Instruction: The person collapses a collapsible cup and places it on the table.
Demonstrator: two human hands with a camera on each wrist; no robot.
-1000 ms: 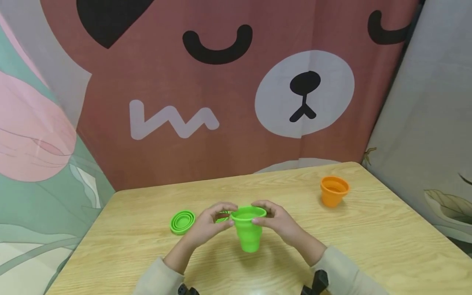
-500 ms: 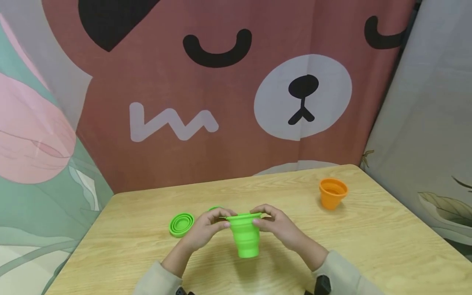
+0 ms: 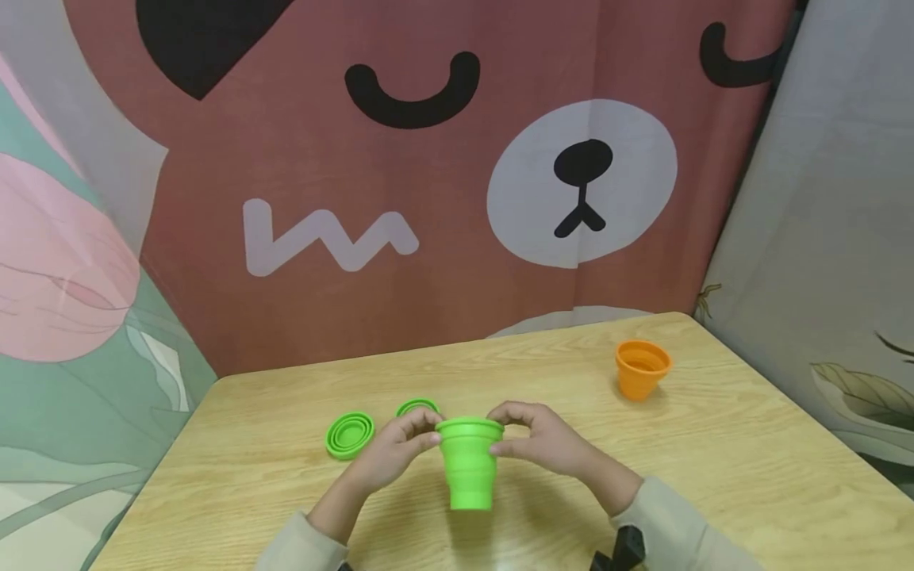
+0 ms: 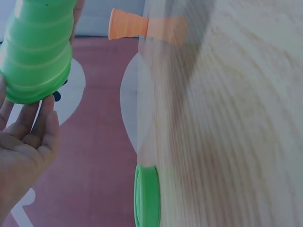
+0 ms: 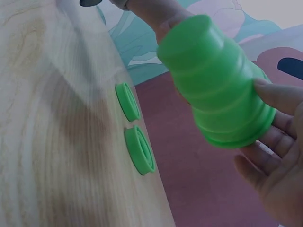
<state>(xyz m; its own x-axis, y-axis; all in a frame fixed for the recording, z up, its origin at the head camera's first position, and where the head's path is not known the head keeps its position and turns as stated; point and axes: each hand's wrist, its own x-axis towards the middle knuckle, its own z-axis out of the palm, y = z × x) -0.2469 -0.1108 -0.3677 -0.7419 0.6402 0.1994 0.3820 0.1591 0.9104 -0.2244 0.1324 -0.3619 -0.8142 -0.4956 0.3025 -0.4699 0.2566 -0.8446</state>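
Note:
A green collapsible cup [image 3: 471,469], extended to its full ringed height, is held upright above the table between both hands. My left hand [image 3: 395,449] pinches its rim from the left, thumb on the near side. From the right, my right hand [image 3: 546,441] grips the same rim, its thumb [image 5: 279,96] against the upper wall. The cup's base shows in the right wrist view, with no hand under it. Just beyond my left hand lie two folded green collapsible cups, one flat at the left [image 3: 350,435] and another [image 3: 418,405] partly behind the fingers.
An orange collapsible cup [image 3: 642,373] stands extended at the back right of the wooden table [image 3: 721,460]. A curtain with a printed bear [image 3: 428,301] hangs behind the table's far edge.
The held cup has come slightly toward me and left, and its rim has tipped so less of the inside shows. More of the second folded cup is visible. Both hands keep hold.

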